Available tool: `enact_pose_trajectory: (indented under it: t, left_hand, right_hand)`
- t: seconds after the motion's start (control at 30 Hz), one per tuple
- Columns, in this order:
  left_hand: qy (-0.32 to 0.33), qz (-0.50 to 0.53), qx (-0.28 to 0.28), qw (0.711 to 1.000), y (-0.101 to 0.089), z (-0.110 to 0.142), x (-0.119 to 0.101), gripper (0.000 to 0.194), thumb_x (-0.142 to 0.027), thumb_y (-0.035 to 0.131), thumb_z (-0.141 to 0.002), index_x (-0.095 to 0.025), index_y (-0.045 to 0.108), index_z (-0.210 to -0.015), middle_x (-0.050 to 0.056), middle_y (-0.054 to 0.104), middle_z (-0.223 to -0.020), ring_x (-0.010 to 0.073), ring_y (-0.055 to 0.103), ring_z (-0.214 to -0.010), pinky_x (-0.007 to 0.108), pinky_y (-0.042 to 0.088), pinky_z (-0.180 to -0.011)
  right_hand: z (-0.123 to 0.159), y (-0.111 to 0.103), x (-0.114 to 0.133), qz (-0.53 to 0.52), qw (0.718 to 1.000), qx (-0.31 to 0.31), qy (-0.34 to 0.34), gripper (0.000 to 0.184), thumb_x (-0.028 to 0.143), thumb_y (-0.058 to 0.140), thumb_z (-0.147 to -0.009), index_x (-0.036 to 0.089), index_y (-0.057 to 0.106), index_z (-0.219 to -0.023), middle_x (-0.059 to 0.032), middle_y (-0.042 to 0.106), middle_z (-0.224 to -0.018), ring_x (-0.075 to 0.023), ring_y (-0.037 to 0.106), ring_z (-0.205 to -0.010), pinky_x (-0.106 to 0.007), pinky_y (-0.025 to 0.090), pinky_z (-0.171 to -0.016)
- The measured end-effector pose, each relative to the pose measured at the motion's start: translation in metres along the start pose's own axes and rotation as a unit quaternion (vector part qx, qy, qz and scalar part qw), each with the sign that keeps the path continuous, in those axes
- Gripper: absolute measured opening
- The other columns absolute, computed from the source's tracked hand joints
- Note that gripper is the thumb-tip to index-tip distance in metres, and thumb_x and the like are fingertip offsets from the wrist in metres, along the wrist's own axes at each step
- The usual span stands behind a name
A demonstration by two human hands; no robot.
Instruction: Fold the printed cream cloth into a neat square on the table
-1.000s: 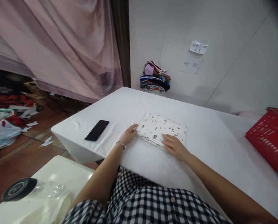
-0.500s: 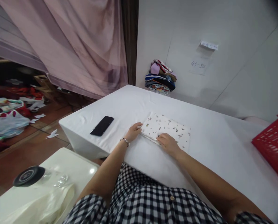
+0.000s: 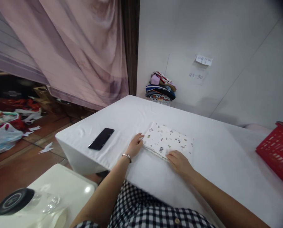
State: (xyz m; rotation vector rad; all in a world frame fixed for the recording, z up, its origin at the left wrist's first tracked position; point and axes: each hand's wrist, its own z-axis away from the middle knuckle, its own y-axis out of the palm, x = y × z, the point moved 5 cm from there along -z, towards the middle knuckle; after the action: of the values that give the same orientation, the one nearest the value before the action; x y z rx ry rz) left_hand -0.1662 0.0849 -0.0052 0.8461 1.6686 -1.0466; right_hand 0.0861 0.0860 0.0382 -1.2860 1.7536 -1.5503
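A folded white cloth (image 3: 164, 136) with small printed figures and palm trees lies flat on the white-covered table (image 3: 217, 152) in front of me. At its left front corner is my left hand (image 3: 135, 145), a bracelet on the wrist, its fingers closed on the cloth's edge. My right hand (image 3: 180, 162) grips the front edge farther right, fingertips on top; the thumb is largely hidden. The cloth's layers show along the front edge between my hands.
A black phone (image 3: 101, 138) lies left on the table. Folded clothes (image 3: 160, 90) are stacked beyond the far edge by the wall. A red plastic basket (image 3: 276, 148) stands at the right. Lower left, a white stool (image 3: 67, 180) holds a clear, dark-based object (image 3: 14, 201).
My right hand has slid a little to the right along the cloth's front edge. My left hand stays at the left corner. The whole view has shifted slightly as my head moved.
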Motion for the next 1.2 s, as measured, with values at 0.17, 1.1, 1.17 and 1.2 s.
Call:
enact_pose_trajectory:
  t: [0.17,1.1,1.17,1.2]
  left_hand:
    - [0.01,-0.046,-0.003,0.999,-0.001,-0.001,-0.003,0.033,-0.023,0.049,-0.072,-0.02,0.06,-0.103,0.007,0.044,-0.132,0.0086,0.056,-0.067,0.025,0.045,-0.07]
    - [0.037,-0.513,0.175,0.84,0.052,-0.022,-0.046,0.048,-0.045,0.034,-0.083,-0.03,0.041,-0.128,0.0,0.021,-0.146,0.0272,0.025,-0.129,0.051,0.026,-0.1]
    - [0.012,-0.527,0.191,0.828,0.056,-0.03,-0.056,0.05,-0.047,0.037,-0.081,-0.028,0.043,-0.127,0.002,0.022,-0.145,0.0281,0.022,-0.13,0.053,0.024,-0.1]
    - [0.016,-0.535,0.185,0.824,0.059,-0.035,-0.062,0.052,-0.049,0.037,-0.08,-0.026,0.043,-0.127,0.004,0.023,-0.145,0.0282,0.02,-0.131,0.053,0.021,-0.101]
  right_hand:
    - [0.028,-0.006,-0.01,0.008,1.0,-0.027,0.004,0.027,0.018,0.034,-0.089,0.021,0.06,-0.095,-0.0086,0.058,-0.089,-0.0204,0.051,-0.081,-0.035,0.043,-0.069]
    - [0.032,-0.021,-0.024,-0.197,0.968,-0.076,0.137,0.024,0.025,0.045,-0.085,0.023,0.065,-0.097,-0.0059,0.06,-0.108,-0.0182,0.053,-0.101,-0.034,0.044,-0.087]
    - [0.01,-0.033,-0.031,-0.173,0.97,-0.086,0.148,0.027,0.03,0.045,-0.085,0.023,0.063,-0.104,-0.0069,0.055,-0.118,-0.0198,0.049,-0.11,-0.036,0.038,-0.095]
    - [-0.002,-0.037,-0.035,-0.15,0.975,-0.085,0.143,0.03,0.031,0.044,-0.085,0.022,0.061,-0.109,-0.0068,0.051,-0.125,-0.02,0.044,-0.116,-0.037,0.034,-0.098]
